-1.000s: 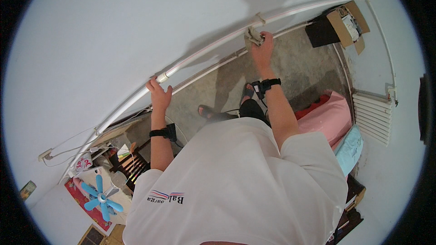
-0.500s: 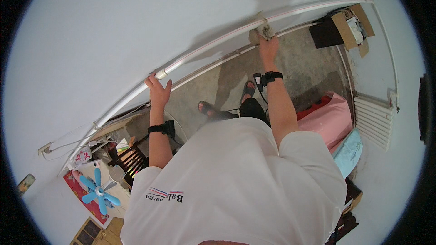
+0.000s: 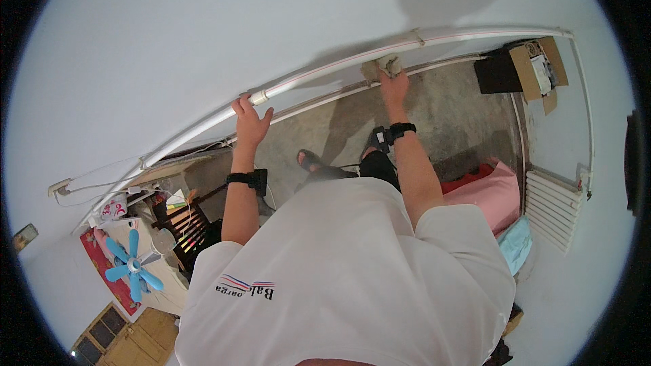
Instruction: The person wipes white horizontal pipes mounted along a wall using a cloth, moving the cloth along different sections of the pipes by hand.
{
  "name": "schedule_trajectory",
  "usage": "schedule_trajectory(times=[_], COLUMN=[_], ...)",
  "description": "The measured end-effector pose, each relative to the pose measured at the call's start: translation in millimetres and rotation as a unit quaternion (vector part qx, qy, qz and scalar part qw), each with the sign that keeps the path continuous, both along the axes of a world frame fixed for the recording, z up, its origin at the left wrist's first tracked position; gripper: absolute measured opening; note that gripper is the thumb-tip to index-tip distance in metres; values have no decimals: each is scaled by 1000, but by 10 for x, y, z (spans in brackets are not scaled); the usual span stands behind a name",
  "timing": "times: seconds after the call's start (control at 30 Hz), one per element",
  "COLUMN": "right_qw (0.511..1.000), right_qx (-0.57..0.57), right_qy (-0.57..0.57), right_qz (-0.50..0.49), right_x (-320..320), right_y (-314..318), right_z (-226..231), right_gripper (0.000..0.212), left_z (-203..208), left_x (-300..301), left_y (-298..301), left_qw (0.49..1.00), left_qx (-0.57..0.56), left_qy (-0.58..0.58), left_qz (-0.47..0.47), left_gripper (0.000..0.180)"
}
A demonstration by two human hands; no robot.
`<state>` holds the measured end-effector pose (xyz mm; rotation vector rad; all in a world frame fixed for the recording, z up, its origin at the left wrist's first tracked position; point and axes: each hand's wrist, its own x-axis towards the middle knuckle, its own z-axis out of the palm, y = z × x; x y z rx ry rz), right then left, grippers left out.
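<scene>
A long white pipe (image 3: pixel 325 73) runs along the white wall (image 3: pixel 203 34), above a thinner lower pipe (image 3: pixel 319 98). My left hand (image 3: pixel 249 120) rests on the upper pipe beside a joint fitting, fingers spread over it. My right hand (image 3: pixel 392 80) presses a beige cloth (image 3: pixel 381 65) against the wall just under the upper pipe, farther right. Both wrists wear black bands. My white shirt fills the lower middle.
Below are a grey concrete floor (image 3: pixel 447 115), my sandalled feet (image 3: pixel 308 159), a pink cloth-covered thing (image 3: pixel 485 193), a white radiator (image 3: pixel 553 207), an open cardboard box (image 3: pixel 536 68) in the corner, and a blue fan (image 3: pixel 132 268) with cluttered furniture at lower left.
My right hand with the cloth has slid along under the pipe, toward the corner. My left hand has stayed on the pipe near the joint.
</scene>
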<state>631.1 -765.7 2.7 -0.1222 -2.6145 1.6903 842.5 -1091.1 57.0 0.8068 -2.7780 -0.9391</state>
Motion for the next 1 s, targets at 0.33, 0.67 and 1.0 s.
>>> schedule_trajectory(times=[0.33,0.67,1.0], right_qw=[992,975,962], right_qx=[-28,-44,-63], right_qy=[16,-25,-29], right_qz=[126,218,264], right_x=[566,1221,1414], right_y=[-624,-1595,-1889], right_z=[-85,56,172], right_gripper=[40,38,39], left_z=[68,24,50], left_x=[12,58,37], left_y=[20,17,47], left_qw=[999,998,999], left_qx=[-22,-30,-18], left_qy=[24,38,44], left_qz=[-27,-37,-25], left_gripper=[71,70,71])
